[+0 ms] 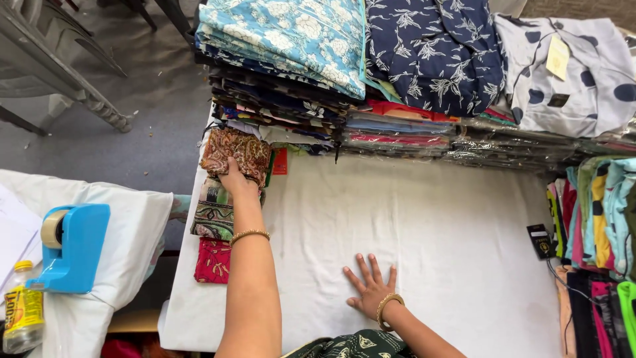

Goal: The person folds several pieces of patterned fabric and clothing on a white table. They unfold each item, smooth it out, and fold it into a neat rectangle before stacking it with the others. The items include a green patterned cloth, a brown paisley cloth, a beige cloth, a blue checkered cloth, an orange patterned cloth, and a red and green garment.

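Observation:
My left hand (235, 179) reaches forward and grips the near edge of a brown patterned folded cloth (235, 149) that tops a row of folded fabrics (213, 222) along the table's left edge. A gold bangle rings that wrist. My right hand (370, 284) lies flat with fingers spread on the white cloth-covered table (424, 219), holding nothing. It also wears a gold bangle.
Tall stacks of folded printed fabrics (291, 59) and plastic-wrapped garments (510, 142) line the table's far edge. More folded clothes (596, 225) stack at the right. A blue tape dispenser (71, 246) and a yellow-labelled bottle (21, 318) sit on a side table at left.

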